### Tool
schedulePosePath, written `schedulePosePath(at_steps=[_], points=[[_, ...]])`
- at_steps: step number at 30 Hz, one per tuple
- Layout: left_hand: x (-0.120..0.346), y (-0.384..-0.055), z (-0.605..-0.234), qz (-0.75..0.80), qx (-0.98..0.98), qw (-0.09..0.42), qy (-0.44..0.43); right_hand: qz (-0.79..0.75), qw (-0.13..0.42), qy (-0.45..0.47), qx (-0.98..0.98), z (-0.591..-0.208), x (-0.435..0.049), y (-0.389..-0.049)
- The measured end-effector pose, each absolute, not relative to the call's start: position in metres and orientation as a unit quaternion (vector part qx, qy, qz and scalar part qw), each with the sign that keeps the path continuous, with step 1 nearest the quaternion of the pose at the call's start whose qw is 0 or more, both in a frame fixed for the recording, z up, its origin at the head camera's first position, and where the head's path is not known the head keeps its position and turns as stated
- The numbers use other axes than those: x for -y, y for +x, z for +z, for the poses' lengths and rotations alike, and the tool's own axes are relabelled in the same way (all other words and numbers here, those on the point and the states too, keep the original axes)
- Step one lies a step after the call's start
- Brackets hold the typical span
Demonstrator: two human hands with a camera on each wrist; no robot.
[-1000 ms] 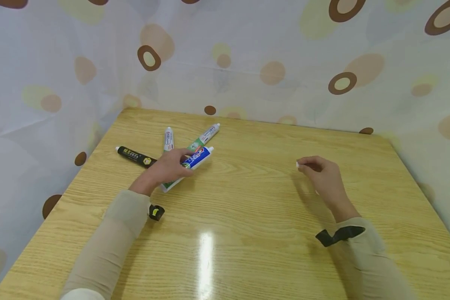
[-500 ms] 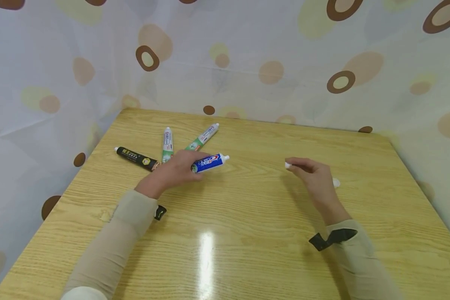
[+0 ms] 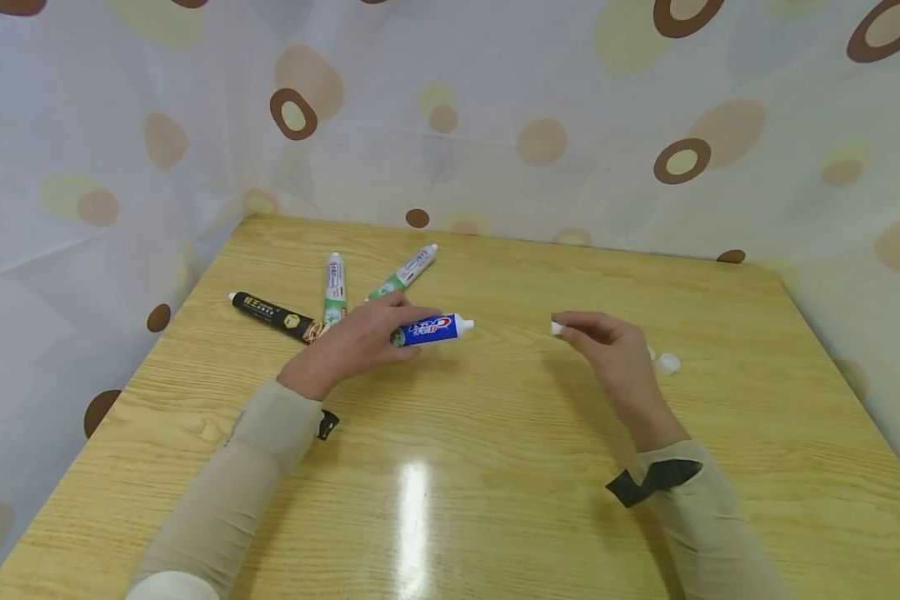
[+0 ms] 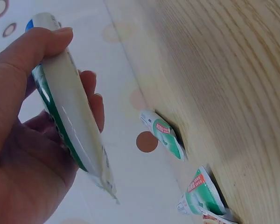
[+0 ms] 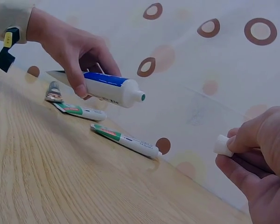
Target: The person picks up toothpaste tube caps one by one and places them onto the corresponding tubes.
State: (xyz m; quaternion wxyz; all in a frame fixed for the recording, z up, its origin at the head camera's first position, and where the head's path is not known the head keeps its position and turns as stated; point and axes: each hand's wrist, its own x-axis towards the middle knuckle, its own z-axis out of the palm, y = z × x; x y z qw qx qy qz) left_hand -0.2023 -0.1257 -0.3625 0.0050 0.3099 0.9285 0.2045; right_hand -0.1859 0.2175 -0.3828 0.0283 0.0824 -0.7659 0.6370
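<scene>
My left hand (image 3: 366, 340) grips a blue and white toothpaste tube (image 3: 429, 330) above the table. The tube's uncapped nozzle points right, toward the other hand; in the right wrist view the nozzle (image 5: 140, 96) shows a green tip. Between thumb and forefinger, my right hand (image 3: 618, 358) pinches a small white cap (image 5: 222, 145). A gap separates the cap from the nozzle. In the left wrist view the thumb and curled fingers wrap the tube's body (image 4: 70, 102), its flat crimped end hanging lower.
Left of centre on the wooden table (image 3: 495, 467) lie a black tube (image 3: 273, 317) and two white and green tubes, one upright in view (image 3: 335, 287), one slanting (image 3: 405, 271). Loose white caps (image 3: 668, 363) lie just beyond the right hand. A patterned cloth (image 3: 495, 100) hangs behind.
The left hand has carried the blue toothpaste tube rightward, turning its nozzle toward the right. The right hand has moved left with the cap, revealing loose caps behind it.
</scene>
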Motion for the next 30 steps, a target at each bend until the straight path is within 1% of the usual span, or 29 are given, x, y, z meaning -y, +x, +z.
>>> schedulePosePath(at_steps=[6, 13, 19, 24, 30], points=[[0.123, -0.202, -0.362, 0.244, -0.922, -0.017, 0.299, 0.650, 0.020, 0.102, 0.753, -0.384, -0.210, -0.186], [0.118, -0.201, -0.363, 0.237, -0.920, -0.051, 0.308, 0.645, 0.019, 0.109, 0.756, -0.384, -0.201, -0.187], [0.114, -0.201, -0.364, 0.240, -0.901, -0.095, 0.347, 0.641, 0.012, 0.115, 0.758, -0.384, -0.195, -0.187], [0.110, -0.202, -0.365, 0.249, -0.875, -0.120, 0.397, 0.632, 0.008, 0.115, 0.766, -0.385, -0.192, -0.187], [0.106, -0.202, -0.366, 0.263, -0.856, -0.125, 0.428, 0.629, 0.009, 0.121, 0.767, -0.387, -0.189, -0.187]])
